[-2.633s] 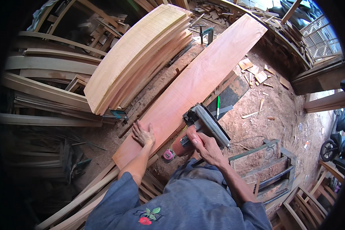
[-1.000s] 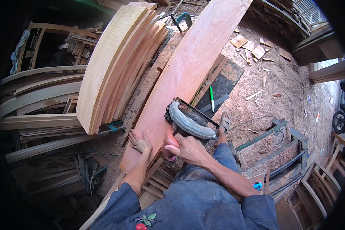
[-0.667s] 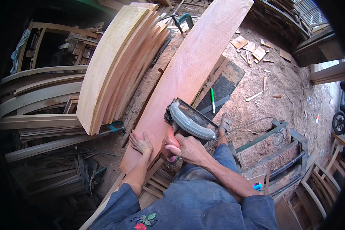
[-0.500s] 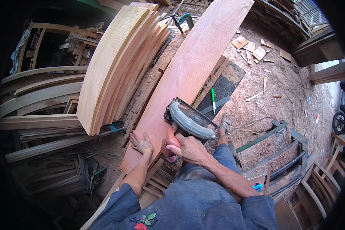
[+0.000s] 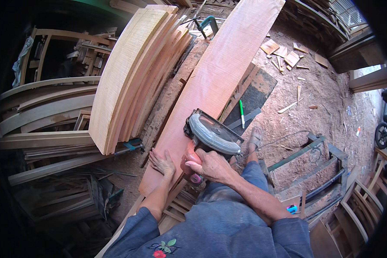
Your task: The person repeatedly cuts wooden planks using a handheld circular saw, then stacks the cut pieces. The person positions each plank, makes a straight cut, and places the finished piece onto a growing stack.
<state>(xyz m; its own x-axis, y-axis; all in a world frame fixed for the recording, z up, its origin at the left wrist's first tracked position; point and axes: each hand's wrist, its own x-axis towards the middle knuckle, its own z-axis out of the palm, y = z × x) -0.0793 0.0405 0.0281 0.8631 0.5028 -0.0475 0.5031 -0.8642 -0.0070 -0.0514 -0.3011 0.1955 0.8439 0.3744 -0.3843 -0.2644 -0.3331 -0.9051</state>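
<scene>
Right hand (image 5: 213, 166) grips orange-handled grey circular saw (image 5: 210, 135); flat-spread left hand (image 5: 162, 163) lies on long pinkish wooden board (image 5: 217, 71), which might slip if pressure slackens.

We see a long reddish plank (image 5: 219, 64) lying across our dusty tabletop (image 5: 264, 86), where a green-and-white pen (image 5: 241, 112) and flat grey strip (image 5: 250, 116) also rest; our dust-strewn floor (image 5: 327, 120) bears pale wood offcuts (image 5: 292, 59).
</scene>
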